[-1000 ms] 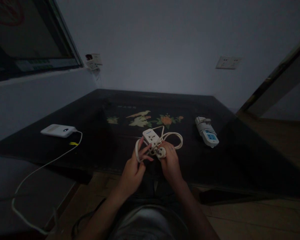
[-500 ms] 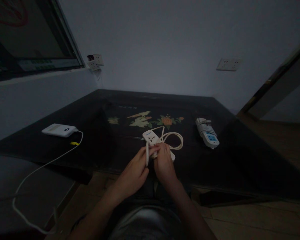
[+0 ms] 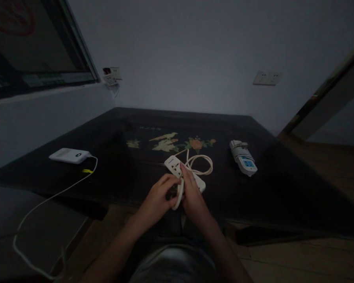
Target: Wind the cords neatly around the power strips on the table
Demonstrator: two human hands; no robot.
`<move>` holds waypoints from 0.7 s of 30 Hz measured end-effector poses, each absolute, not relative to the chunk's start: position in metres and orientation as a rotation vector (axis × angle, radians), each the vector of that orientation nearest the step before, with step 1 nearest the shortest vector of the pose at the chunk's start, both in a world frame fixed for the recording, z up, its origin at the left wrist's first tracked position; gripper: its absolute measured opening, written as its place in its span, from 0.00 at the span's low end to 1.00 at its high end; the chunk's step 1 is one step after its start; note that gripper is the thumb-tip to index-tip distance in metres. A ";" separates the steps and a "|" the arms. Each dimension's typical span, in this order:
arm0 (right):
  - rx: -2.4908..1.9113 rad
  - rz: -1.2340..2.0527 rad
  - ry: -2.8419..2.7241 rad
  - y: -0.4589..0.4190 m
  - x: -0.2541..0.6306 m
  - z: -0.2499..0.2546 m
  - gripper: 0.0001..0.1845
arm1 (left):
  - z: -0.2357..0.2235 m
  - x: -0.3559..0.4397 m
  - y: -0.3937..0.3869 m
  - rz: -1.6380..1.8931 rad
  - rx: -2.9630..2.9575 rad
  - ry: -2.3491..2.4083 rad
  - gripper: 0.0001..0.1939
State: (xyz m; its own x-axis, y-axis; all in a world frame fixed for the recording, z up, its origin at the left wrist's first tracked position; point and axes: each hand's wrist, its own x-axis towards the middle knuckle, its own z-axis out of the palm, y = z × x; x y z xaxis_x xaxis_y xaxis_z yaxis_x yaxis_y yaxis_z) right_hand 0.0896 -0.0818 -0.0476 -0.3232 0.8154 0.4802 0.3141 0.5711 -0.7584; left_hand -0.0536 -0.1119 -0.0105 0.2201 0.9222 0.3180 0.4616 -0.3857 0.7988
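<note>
A white device (image 3: 69, 155) is lying near the left end of the dark table (image 3: 283, 196), 1 white cable (image 3: 50, 197) trailing off the near edge. A 2nd power strip (image 3: 247, 165) is resting at the right, its grey cord (image 3: 241, 152) wrapping around 1 end. Wall sockets (image 3: 267, 78) are showing behind.

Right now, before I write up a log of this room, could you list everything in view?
Loose-corded power strip: one, white, front middle of table
Its cord: one, white, looped beside strip and at hands
Cord-wrapped power strip: one, white and blue, table right
Flat device: one, white, table left
Cable: one, white, from device over table edge
Small strip: one, yellow, by cable
Table: one, black, bird-and-flower picture
Wall sockets: right panel and left-corner group, whitish
Window: one, dark, left
Left hand: one, pinching cord
Right hand: one, against cord
</note>
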 end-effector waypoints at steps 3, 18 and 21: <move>-0.940 0.685 -1.726 -0.085 0.104 -0.036 0.29 | -0.012 -0.051 -0.110 1.155 1.923 1.316 0.13; -1.091 0.535 -1.617 -0.082 0.118 0.002 0.16 | -0.024 -0.050 -0.097 1.288 1.738 1.252 0.10; -1.141 0.592 -1.553 -0.053 0.134 -0.001 0.14 | -0.033 -0.054 -0.096 1.270 1.758 1.211 0.09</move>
